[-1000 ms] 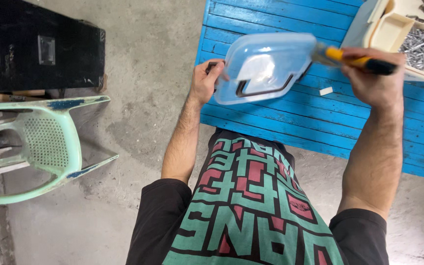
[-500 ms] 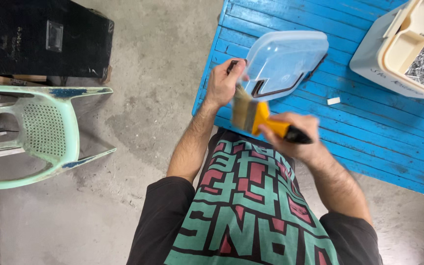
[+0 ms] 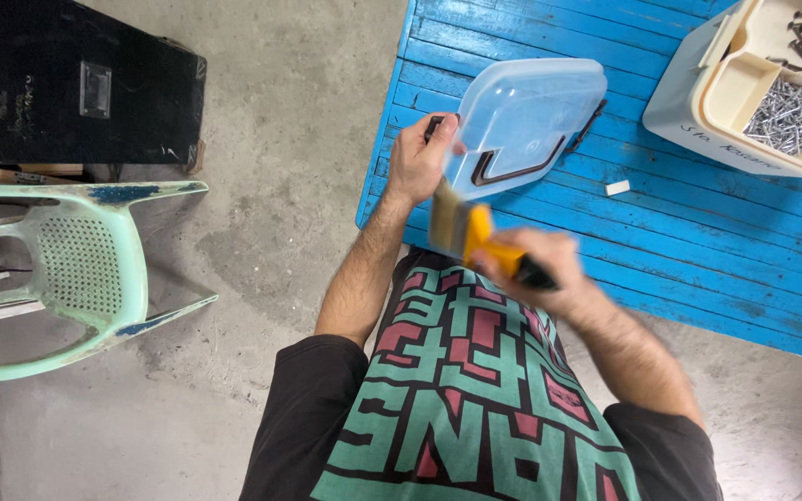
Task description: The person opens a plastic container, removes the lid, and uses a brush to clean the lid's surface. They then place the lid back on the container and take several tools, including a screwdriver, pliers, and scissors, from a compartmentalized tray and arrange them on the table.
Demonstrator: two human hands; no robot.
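Clear plastic lid (image 3: 526, 116), tilted over the near left edge of the blue slatted table (image 3: 698, 223); likely light, thin, a bit flexible and slick, best pinched at the rim. Left hand (image 3: 417, 162) clamped on its left edge; right hand (image 3: 549, 269) wrapped round a yellow-handled brush (image 3: 466, 232), motion-blurred. Lid's underside hidden; nail box (image 3: 698, 93) far right, cut off

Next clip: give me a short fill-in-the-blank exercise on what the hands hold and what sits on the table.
1. The left hand grips the edge of a translucent plastic ____ with a dark handle.
2. The right hand holds a paintbrush whose handle is ____ and black.
3. The slatted table is painted ____.
4. The cream organiser box at the table's far corner holds metal ____.

Missing words: lid; yellow; blue; nails
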